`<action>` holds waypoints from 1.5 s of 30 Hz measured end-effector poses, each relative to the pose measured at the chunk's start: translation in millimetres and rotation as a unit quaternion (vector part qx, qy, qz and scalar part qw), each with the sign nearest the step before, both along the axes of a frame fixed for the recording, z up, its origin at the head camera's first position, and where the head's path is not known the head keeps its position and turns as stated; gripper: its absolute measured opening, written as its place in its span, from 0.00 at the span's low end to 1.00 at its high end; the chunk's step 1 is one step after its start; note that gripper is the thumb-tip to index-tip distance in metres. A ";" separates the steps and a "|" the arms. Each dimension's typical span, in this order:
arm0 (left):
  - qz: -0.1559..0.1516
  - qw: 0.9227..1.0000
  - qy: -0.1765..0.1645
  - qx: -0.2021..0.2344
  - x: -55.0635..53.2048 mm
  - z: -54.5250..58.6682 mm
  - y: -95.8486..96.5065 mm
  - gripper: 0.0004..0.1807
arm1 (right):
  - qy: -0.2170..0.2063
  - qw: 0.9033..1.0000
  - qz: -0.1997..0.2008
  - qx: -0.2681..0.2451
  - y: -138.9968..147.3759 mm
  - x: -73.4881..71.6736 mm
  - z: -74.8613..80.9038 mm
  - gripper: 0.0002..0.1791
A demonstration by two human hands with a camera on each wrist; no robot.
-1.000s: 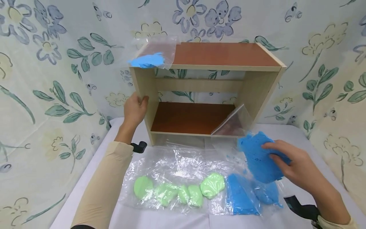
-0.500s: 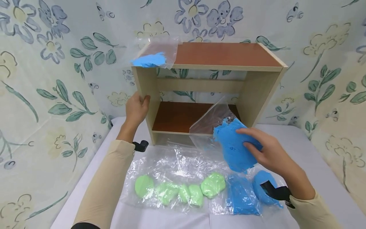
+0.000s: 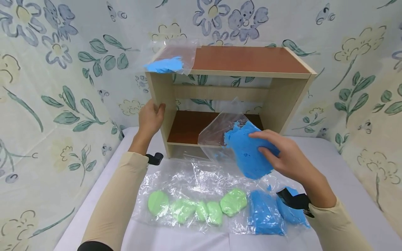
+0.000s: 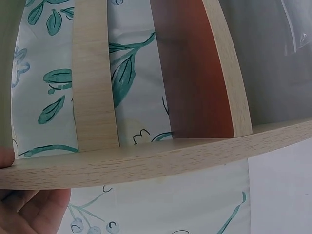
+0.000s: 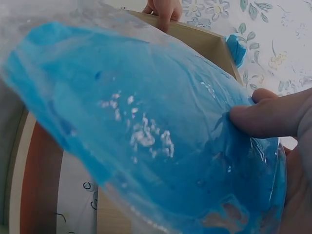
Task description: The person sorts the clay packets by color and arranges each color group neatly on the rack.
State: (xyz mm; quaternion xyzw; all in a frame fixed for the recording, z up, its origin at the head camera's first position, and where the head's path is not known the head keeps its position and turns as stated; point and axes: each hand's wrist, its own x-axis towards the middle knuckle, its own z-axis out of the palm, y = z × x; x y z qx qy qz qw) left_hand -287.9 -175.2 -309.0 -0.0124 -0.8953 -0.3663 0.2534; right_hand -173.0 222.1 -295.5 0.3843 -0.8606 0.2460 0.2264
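My left hand [image 3: 150, 118] grips the left side panel of a small wooden shelf [image 3: 285, 101]. In the left wrist view its thumb [image 4: 6, 157] lies on one side of the panel's edge, its fingers [image 4: 44, 209] on the other. My right hand [image 3: 287, 157] pinches a clear plastic bag [image 3: 252, 150] of soft blue clay-like stuff, thumb on the near face in the right wrist view. The bag's unfilled end overlaps the lower board [image 3: 191, 129] in the head view. Another bag with some blue stuff [image 3: 166, 65] lies on the shelf's top left corner.
In front of the shelf, a clear bag [image 3: 185, 177] with several light green lumps [image 3: 233, 203] lies on the white-covered table [image 3: 138, 237]. Beside it lie two bags of blue stuff [image 3: 267, 214]. Floral cloth [image 3: 78, 45] surrounds the table on the back and sides.
My right hand has carried the blue bag left and slightly up, from right of the shelf to its front opening. My left hand keeps its grip on the side panel.
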 end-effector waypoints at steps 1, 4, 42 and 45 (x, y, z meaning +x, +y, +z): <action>0.001 1.000 -0.001 0.000 -0.3 0.3 -0.4 0.25 | 0.003 1.000 0.004 0.002 -1.4 -1.3 2.1 0.31; 0.004 1.000 -0.003 0.004 -1.4 1.3 -1.4 0.24 | 0.000 1.000 0.020 0.001 -5.4 -4.5 9.0 0.31; 0.008 1.000 0.016 -0.023 -0.3 1.0 -1.0 0.23 | -0.030 0.973 0.004 -0.228 -23.9 -20.3 94.8 0.21; 0.005 1.000 0.005 -0.020 1.2 1.6 -0.3 0.24 | -0.086 0.957 0.010 -0.277 -26.4 -26.0 104.9 0.22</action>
